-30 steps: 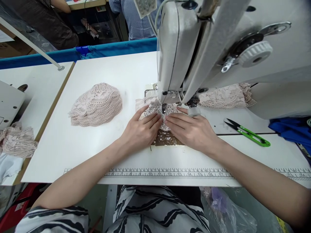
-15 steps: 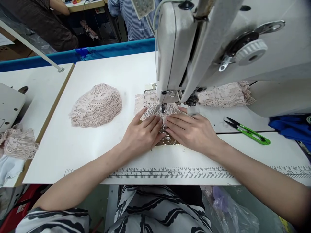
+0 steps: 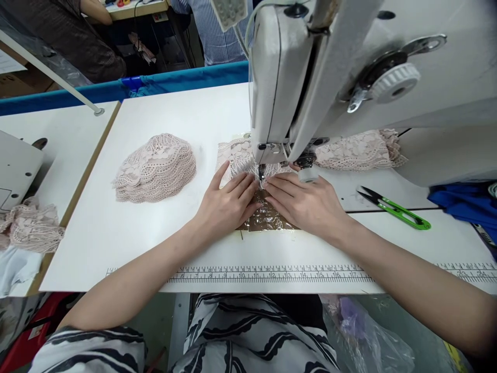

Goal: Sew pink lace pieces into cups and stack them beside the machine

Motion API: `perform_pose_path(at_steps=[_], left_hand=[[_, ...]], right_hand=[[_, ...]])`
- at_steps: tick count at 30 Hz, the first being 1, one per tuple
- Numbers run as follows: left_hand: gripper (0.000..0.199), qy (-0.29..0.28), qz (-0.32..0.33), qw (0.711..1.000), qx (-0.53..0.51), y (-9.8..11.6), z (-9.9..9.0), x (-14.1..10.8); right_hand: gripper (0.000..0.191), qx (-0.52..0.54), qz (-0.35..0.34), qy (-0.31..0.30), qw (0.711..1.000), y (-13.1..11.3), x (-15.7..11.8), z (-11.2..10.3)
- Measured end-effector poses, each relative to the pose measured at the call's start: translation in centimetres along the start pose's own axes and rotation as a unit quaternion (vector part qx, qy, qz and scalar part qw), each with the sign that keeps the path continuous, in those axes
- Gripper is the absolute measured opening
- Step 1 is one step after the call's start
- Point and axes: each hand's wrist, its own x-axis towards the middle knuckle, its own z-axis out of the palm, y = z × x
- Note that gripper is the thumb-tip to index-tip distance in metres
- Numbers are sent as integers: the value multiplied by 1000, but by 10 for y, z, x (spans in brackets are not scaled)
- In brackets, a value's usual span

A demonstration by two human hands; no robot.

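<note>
A piece of pale pink lace (image 3: 240, 154) lies beneath the presser foot (image 3: 261, 171) of a sewing machine (image 3: 267, 77). My left hand (image 3: 229, 199) rests on the lace's left near side, fingers stretched and thumb apart. On the other side of the needle area my right hand (image 3: 306, 199) lies flat on the lace, its fingertips close to the foot and partly under the machine head. Brown tape (image 3: 267, 217) covers the bed between and below my hands. The lace under my fingers is partly hidden.
A stack of pink lace pieces (image 3: 155, 168) sits to the left. More lace (image 3: 357, 151) lies behind the needle area on the right, near green thread snips (image 3: 396, 208) and blue cloth (image 3: 458, 207). A printed ruler (image 3: 272, 274) runs along the front edge.
Both hands and the lace have moved slightly away from me, further under the foot. More of the brown tape shows below them.
</note>
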Motion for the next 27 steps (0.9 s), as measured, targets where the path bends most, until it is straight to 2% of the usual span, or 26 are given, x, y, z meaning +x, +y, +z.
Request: perform_pose_path(at_steps=[11,19,27], left_hand=[[34,15,8,1000,23,4,-1,-1],[36,8,-11,1000,3,-2,4,1],[39,12,-24,1000,5,-6,8,4]], right_hand=[[26,-8,0,15,1000,-2,-1,1],[30,-17,26,-20,999,-1,1,3],[33,-45,32,-22,998,4,1,6]])
